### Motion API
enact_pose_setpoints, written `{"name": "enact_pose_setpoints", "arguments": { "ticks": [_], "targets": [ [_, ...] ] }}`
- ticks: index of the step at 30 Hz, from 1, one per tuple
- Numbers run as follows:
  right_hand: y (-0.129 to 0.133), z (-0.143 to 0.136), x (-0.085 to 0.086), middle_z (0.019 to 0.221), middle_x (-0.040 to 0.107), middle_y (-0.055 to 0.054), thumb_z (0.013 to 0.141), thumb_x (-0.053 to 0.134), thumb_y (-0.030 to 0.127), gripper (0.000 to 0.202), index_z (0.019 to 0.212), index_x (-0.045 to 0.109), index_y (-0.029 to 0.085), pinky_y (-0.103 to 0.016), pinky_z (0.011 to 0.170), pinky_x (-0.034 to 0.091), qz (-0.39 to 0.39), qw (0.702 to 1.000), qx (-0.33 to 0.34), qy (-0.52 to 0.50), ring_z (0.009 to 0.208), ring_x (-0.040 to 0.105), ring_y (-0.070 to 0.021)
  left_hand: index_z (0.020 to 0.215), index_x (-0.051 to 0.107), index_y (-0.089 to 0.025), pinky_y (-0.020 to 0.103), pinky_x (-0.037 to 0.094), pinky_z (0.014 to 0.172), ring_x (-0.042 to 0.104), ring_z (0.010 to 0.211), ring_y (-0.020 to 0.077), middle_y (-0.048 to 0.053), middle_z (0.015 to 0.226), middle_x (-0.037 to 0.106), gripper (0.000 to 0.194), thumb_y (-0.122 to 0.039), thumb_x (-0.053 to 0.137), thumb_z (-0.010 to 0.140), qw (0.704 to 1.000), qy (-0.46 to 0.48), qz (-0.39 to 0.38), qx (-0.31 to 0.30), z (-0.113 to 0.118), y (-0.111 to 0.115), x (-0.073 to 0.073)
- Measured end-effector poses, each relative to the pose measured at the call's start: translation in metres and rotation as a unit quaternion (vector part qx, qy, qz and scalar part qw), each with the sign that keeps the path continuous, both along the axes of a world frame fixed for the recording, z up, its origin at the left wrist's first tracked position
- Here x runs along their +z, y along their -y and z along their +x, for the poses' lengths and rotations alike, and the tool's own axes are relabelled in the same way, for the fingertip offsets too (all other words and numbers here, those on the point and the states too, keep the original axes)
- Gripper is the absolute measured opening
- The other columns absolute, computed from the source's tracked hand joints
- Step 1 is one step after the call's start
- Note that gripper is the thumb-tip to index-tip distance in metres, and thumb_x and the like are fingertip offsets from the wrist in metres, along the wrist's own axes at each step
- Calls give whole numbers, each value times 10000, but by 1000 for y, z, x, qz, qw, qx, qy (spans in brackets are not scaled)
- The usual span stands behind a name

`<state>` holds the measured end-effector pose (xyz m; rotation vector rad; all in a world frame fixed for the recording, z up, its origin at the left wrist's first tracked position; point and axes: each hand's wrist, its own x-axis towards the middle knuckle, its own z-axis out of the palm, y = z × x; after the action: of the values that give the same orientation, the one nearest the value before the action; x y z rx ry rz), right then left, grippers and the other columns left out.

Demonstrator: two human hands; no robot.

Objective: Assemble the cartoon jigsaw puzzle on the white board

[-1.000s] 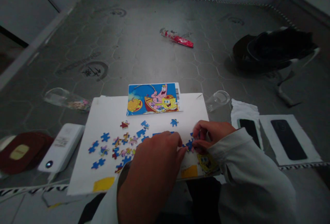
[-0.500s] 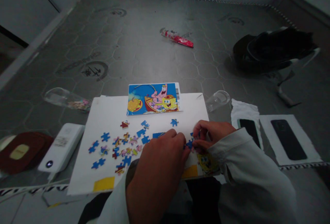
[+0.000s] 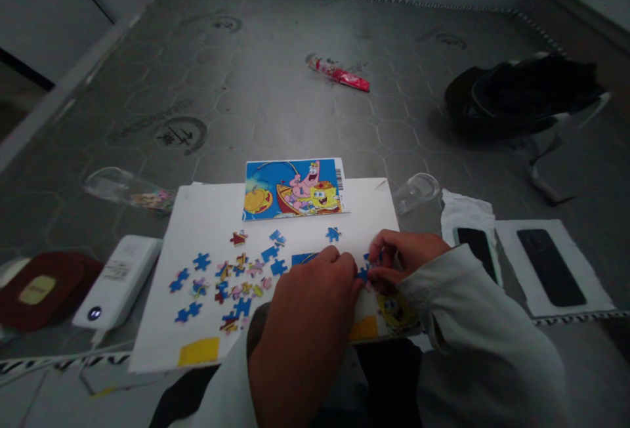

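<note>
My right hand pinches a blue puzzle piece over the right part of a white board. Beside it, my left hand is closed, its fingertips at the left side of that piece and mostly hidden from me. Behind the left knuckles a strip of blue puzzle shows. One loose blue puzzle piece lies above the hands. Several mixed puzzle pieces are scattered left of my left hand. At the board's top lies a picture card with cartoon figures in a boat.
Left of the board are a clear tube with pieces, a white power bank and a brown case. To the right stand a clear cup, two phones on white sheets and a black bag. A red packet lies farther back.
My left hand has shifted slightly to the right, its fingers nearer the blue puzzle piece. The right hand stays almost in place.
</note>
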<state>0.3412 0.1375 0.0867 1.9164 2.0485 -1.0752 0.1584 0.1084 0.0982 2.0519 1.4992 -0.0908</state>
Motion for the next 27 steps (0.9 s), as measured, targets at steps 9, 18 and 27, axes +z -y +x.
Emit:
{"name": "enact_pose_setpoints", "arguments": {
  "ticks": [9, 18, 27],
  "targets": [
    [-1, -2, -4, 656, 657, 72, 719, 791, 275, 175, 851, 677, 258, -230, 555, 367, -8, 999, -7, 32, 536, 493, -81, 988, 730, -284, 321, 380, 581, 673, 715, 191, 1, 985, 721, 190, -284, 540, 976, 998, -51, 42, 3, -17, -1, 7],
    [0, 0, -10, 636, 652, 76, 718, 788, 288, 168, 854, 692, 268, -235, 539, 359, 6, 999, -8, 47, 509, 496, -83, 937, 719, -292, 308, 326, 552, 665, 708, 188, -13, 964, 712, 150, -283, 570, 954, 999, -46, 5, -20, -11, 2, 8],
    [2, -1, -10, 653, 669, 64, 727, 774, 327, 154, 854, 708, 272, -247, 552, 362, 10, 998, -18, 59, 523, 502, -89, 1039, 694, -360, 330, 333, 564, 701, 743, 241, -20, 1043, 741, 166, -355, 594, 907, 992, -130, -1, 7, -26, -4, 18]
  ]
}}
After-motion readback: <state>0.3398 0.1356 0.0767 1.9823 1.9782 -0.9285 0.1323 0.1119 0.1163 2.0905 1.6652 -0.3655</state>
